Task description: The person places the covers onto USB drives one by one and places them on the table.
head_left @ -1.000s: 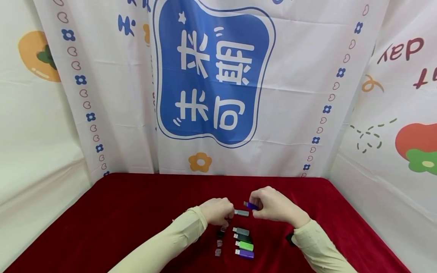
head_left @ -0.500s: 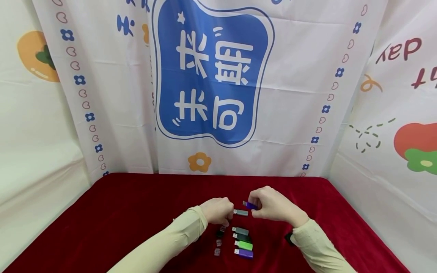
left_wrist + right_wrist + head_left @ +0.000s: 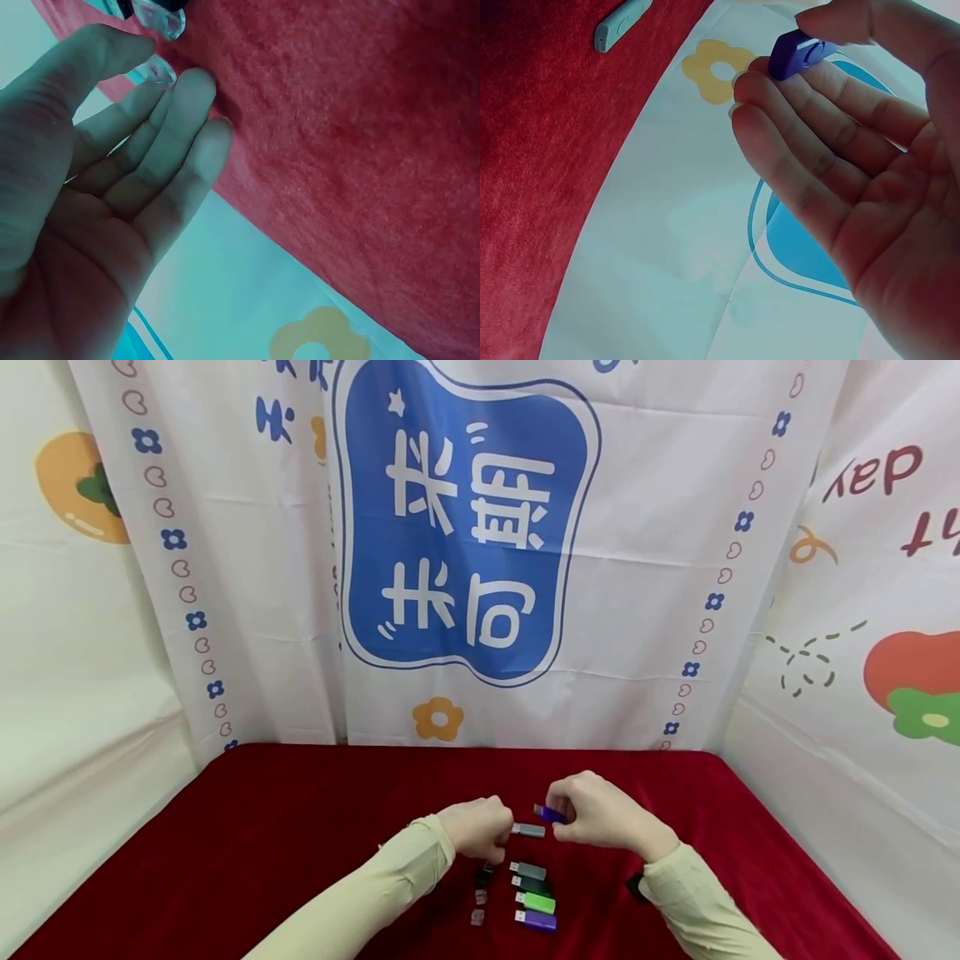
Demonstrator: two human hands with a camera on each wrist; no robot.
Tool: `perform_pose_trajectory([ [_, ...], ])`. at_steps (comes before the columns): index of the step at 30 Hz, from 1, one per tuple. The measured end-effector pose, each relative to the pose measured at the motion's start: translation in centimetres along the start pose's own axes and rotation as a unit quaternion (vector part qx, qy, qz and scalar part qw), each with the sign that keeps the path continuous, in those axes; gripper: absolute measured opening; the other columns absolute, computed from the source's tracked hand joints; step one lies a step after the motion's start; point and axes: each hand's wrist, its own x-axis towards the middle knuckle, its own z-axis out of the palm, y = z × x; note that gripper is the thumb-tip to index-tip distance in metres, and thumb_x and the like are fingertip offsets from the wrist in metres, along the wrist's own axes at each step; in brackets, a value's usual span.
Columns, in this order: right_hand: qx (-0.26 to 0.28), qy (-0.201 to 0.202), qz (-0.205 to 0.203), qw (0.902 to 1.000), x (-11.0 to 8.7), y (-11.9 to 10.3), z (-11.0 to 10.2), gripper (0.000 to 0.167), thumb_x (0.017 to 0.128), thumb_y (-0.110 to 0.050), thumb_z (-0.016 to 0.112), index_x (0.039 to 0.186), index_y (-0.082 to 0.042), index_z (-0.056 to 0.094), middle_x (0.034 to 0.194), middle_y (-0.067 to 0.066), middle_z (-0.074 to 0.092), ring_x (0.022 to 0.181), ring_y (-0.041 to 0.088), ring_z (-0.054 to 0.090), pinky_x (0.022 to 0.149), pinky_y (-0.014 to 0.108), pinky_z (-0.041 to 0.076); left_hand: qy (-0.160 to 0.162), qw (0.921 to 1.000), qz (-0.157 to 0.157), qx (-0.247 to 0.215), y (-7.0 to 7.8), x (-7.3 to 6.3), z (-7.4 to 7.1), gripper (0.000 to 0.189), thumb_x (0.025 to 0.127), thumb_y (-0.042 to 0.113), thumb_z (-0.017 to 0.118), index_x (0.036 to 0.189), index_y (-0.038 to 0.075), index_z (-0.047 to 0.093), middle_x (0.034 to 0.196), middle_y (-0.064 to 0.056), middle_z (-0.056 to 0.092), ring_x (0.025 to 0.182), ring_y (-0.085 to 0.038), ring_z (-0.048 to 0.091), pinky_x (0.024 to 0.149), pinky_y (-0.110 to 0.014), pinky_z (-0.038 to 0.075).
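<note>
one purple usb stick [image 3: 801,55] is pinched at the tip of the right grip [image 3: 847,157]

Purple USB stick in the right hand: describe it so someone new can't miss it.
On the red cloth, find the person's right hand, near the middle of the head view. Pinched between its thumb and fingers is the purple stick, metal plug pointing left. Its lookalike, another purple stick, lies on the cloth beside a bright green one; yours is in the hand.
</note>
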Motion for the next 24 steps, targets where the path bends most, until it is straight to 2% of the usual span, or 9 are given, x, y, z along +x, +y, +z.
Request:
perform_pose_trajectory([
  [4,0.005,-0.004,0.004,1.0,0.0,-0.1,0.0,0.014,0.075,-0.007,0.076,0.077,-0.016,0.065,0.067,-0.003,0.06,0.059,0.005,0.052,0.053,0.024,0.048,0.026,0.9989,0.008,-0.038,-0.3,-0.7,-0.5,0.052,0.076,0.006,0.076,0.05,0.017,0.033,0.048,0.01,0.012,0.044,-0.003,0.01,0.044,-0.019,0.016],
  [7,0.005,-0.002,0.004,1.0,0.0,-0.1,-0.1,0.015,0.075,-0.007,0.076,0.077,-0.015,0.065,0.067,-0.003,0.06,0.059,0.005,0.052,0.054,0.024,0.048,0.05,0.9969,0.021,-0.058,-0.7,-1.2,-1.1,0.044,0.076,0.004,0.075,0.052,0.017,0.04,0.048,0.011,0.017,0.045,-0.002,0.014,0.044,-0.018,0.018],
  [11,0.006,0.0,0.002,1.0,-0.1,-0.3,-0.3,0.014,0.075,-0.006,0.076,0.078,-0.015,0.065,0.068,-0.002,0.06,0.058,0.005,0.052,0.054,0.024,0.048,0.081,0.992,0.036,-0.09,-1.3,-1.9,-2.0,0.031,0.081,0.005,0.072,0.059,0.016,0.053,0.051,0.013,0.033,0.047,0.001,0.026,0.046,-0.014,0.027],
  [15,0.006,-0.001,0.003,1.0,-0.1,-0.4,-0.5,0.014,0.075,-0.006,0.076,0.078,-0.015,0.065,0.068,-0.003,0.061,0.059,0.004,0.052,0.054,0.024,0.049,0.129,0.9819,0.046,-0.13,-1.6,-3.0,-3.4,0.017,0.085,0.005,0.071,0.071,0.013,0.065,0.063,0.012,0.051,0.056,0.001,0.043,0.054,-0.013,0.039],
  [19,0.006,-0.001,0.0,1.0,-0.1,-0.6,-0.6,0.014,0.075,-0.006,0.075,0.079,-0.015,0.066,0.068,-0.005,0.06,0.059,0.004,0.052,0.055,0.024,0.049,0.175,0.9689,0.031,-0.172,-1.5,-4.4,-4.6,0.005,0.089,0.005,0.07,0.088,0.01,0.073,0.081,0.008,0.063,0.069,0.0,0.056,0.063,-0.016,0.049],
  [24,0.009,-0.005,-0.004,0.9999,-0.1,-0.7,-0.6,0.013,0.076,-0.006,0.075,0.08,-0.015,0.066,0.068,-0.004,0.06,0.059,0.004,0.052,0.055,0.024,0.049,0.211,0.958,-0.005,-0.195,-1.1,-5.9,-5.1,0.01,0.091,0.008,0.071,0.101,0.007,0.074,0.089,0.003,0.066,0.075,-0.002,0.06,0.068,-0.019,0.052],
])
